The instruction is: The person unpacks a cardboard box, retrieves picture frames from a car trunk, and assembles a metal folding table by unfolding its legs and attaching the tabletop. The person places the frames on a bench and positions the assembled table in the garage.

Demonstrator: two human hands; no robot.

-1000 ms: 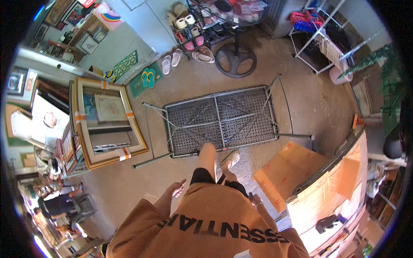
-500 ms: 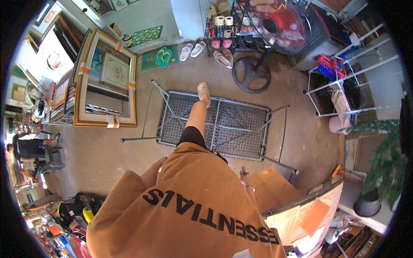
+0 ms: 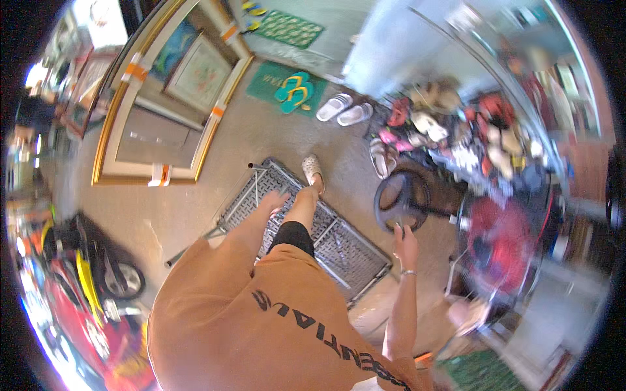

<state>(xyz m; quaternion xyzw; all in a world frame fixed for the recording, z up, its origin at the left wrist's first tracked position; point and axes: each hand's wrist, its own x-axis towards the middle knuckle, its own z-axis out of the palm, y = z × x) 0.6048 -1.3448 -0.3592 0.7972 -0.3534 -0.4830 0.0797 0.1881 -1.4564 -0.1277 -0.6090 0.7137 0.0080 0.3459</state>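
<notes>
A folding table (image 3: 352, 251) lies upside down on the floor below me, its dark woven-pattern underside and grey metal frame facing up. My left hand (image 3: 276, 201) hovers over its left part, slightly blurred, fingers apart and nothing seen in them. My right hand (image 3: 405, 242) is raised to the right, beyond the table's edge, near the round black fan base (image 3: 402, 199). Its fingers are closed around a small dark thing that I cannot make out. One foot in a beige clog (image 3: 312, 171) stands at the table's far edge.
A large gold picture frame (image 3: 104, 151) leans at the left. Green flip-flops (image 3: 295, 92) lie on a green mat, with white slippers (image 3: 345, 109) beside them. A blurred shoe pile (image 3: 443, 130) and a red fan (image 3: 499, 244) occupy the right. A motorbike wheel (image 3: 124, 280) shows lower left.
My view has turned right, so the table now slants. My left hand has come out over the table, and my right hand has risen forward and away from my side.
</notes>
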